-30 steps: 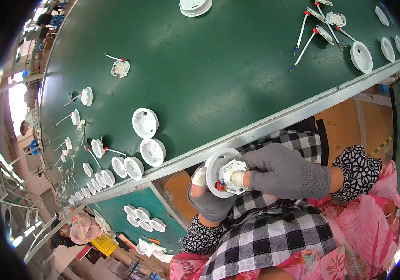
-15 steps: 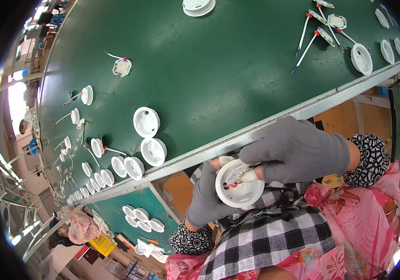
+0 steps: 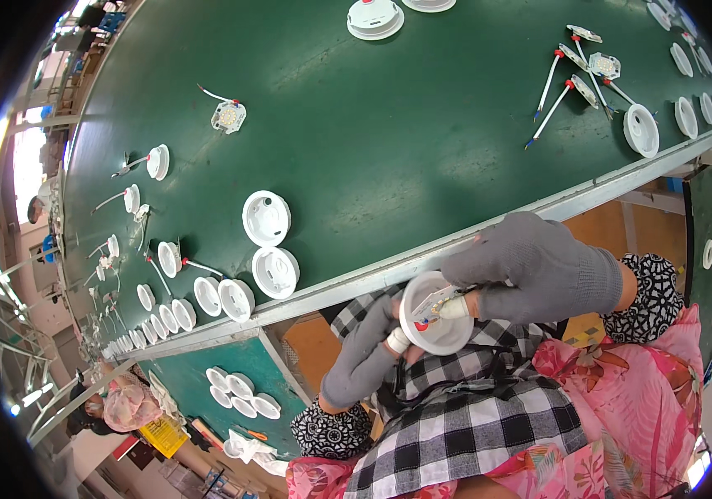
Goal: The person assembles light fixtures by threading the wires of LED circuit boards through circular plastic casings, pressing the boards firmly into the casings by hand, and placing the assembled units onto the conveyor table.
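Note:
Above my lap I hold a white round lamp housing (image 3: 449,338), tilted with its hollow side facing up. A small LED board (image 3: 433,304) with a red connector sits inside it. My left hand (image 3: 364,356), in a grey glove with bare or white-wrapped fingertips, grips the rim at the lower left. My right hand (image 3: 530,270), gloved likewise, has its white-wrapped thumb pressed inside on the board. The other right fingers are partly hidden behind the housing. Whether the board is fully seated, I cannot tell.
Two white housings (image 3: 276,273) lie near the green bench's metal edge (image 3: 356,285). A row of housings runs off left. One wired LED board (image 3: 229,116) lies farther back, and several wired boards (image 3: 604,66) are at right. More housings (image 3: 240,385) rest on a lower green surface.
The housing has turned and tilted in my hands and shifted slightly right and up. My left fingers have moved from behind it to its lower left rim. My right thumb stays inside.

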Demonstrator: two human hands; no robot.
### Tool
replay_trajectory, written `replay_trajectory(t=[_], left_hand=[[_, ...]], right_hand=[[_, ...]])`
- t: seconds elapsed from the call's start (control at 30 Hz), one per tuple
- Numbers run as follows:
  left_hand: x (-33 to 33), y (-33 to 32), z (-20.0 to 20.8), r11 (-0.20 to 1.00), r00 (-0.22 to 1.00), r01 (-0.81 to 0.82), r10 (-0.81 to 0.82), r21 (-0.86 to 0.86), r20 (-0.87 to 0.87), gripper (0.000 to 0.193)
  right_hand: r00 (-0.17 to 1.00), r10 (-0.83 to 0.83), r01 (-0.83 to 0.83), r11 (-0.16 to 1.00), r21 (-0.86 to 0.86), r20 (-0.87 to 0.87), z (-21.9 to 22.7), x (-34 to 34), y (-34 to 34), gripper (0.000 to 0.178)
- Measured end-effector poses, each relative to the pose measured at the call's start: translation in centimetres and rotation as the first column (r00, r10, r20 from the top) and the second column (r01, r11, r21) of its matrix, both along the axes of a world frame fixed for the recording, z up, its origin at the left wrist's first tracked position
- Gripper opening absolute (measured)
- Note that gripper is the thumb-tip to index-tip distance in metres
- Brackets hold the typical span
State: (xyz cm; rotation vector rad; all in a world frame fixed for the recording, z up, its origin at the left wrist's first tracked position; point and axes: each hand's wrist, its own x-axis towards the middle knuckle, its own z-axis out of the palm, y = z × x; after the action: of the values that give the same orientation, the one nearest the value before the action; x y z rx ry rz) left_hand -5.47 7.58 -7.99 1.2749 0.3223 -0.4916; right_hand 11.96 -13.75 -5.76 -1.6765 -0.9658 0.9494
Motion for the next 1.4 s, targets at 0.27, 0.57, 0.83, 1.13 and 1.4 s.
replay_trajectory(t=[0.27,0.57,0.83,1.13,1.4], left_hand=[[0.1,0.6,-0.4,0.879,0.864,0.027,-0.260,0.476,0.432,0.019],[0.5,0.2,-1.7,0.694,0.784,-0.071,-0.405,0.717,0.470,0.045],[2.3,-1.2,0.2,0.981,0.956,0.133,-0.164,0.138,0.243,0.106],[1.2,-0.6,-0.4,0.990,0.976,0.131,-0.138,0.054,0.166,0.104],[1.1,-0.4,-0.1,0.976,0.984,0.129,-0.148,0.175,0.103,0.107]], right_hand=[[0.956,-0.003,-0.037,0.991,-0.130,-0.293,2.1,0.1,0.6,0.018],[0.866,-0.132,0.033,0.978,-0.208,-0.482,2.0,-1.1,-0.3,0.027],[0.963,0.141,-0.197,0.950,-0.242,-0.231,3.7,-0.5,0.1,0.030],[0.997,0.066,-0.059,0.989,-0.138,0.048,4.0,-1.3,-0.2,0.023],[0.999,0.046,-0.046,0.989,-0.142,-0.003,2.6,-2.6,0.9,0.018]])
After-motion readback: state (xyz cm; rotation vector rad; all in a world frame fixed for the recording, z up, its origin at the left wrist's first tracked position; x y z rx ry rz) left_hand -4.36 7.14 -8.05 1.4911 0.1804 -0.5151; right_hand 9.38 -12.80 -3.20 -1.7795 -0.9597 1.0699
